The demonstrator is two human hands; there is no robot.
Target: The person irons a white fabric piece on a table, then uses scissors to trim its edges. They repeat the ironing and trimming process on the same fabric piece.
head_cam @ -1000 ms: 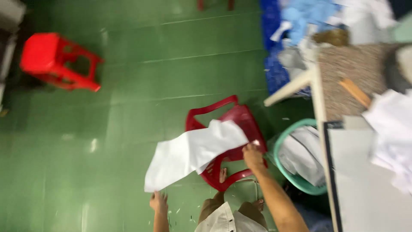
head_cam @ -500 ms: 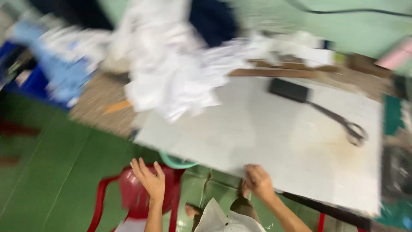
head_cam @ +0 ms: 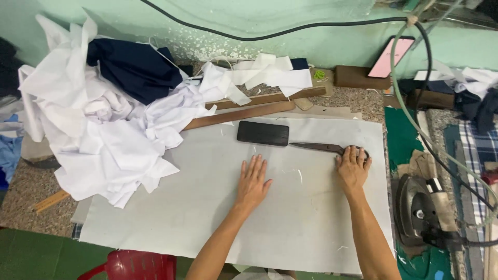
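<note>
My left hand lies flat and open on the white work sheet, fingers spread, just below a black rectangular block. My right hand rests over the handles of a pair of dark scissors, whose blades point left toward the block. The fingers cover the handles, and I cannot tell whether they grip them.
A heap of white and navy cloth covers the table's left side. Two long wooden rulers lie behind the sheet. An iron sits at the right with cables overhead. A phone leans on the wall. A red chair stands below.
The view swung from the green floor and red chair up to the table. The white cloth piece has left my hands, and both hands came down onto the white sheet.
</note>
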